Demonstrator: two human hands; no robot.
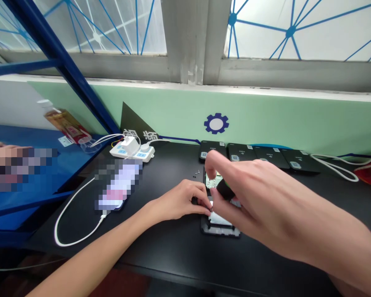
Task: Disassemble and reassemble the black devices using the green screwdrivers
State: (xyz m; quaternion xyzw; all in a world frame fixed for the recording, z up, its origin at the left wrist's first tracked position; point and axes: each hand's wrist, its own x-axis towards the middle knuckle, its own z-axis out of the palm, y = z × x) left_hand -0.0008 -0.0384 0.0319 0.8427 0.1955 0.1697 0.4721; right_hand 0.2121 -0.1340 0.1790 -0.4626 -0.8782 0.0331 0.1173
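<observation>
An opened phone [220,230] lies on the black table, with a silvery battery-like plate [220,219] in its lower part and a pale circuit board [210,181] in its upper part. At the phone's left edge, my left hand [184,200] is closed, thumb and fingertips pinched against it. Over the phone comes my right hand [255,192], its fingers wrapped round the dark handle of a screwdriver [225,189]. The tool's tip is hidden behind the hand. Several tiny screws [197,173] lie just left of the phone.
Several black devices [243,152] with stickers line the wall. A white power strip [132,152] with chargers sits at the back left, and a charging phone [120,185] with a white cable [56,222] lies before it. Further left are a bottle [66,123] and another person's hand [6,159].
</observation>
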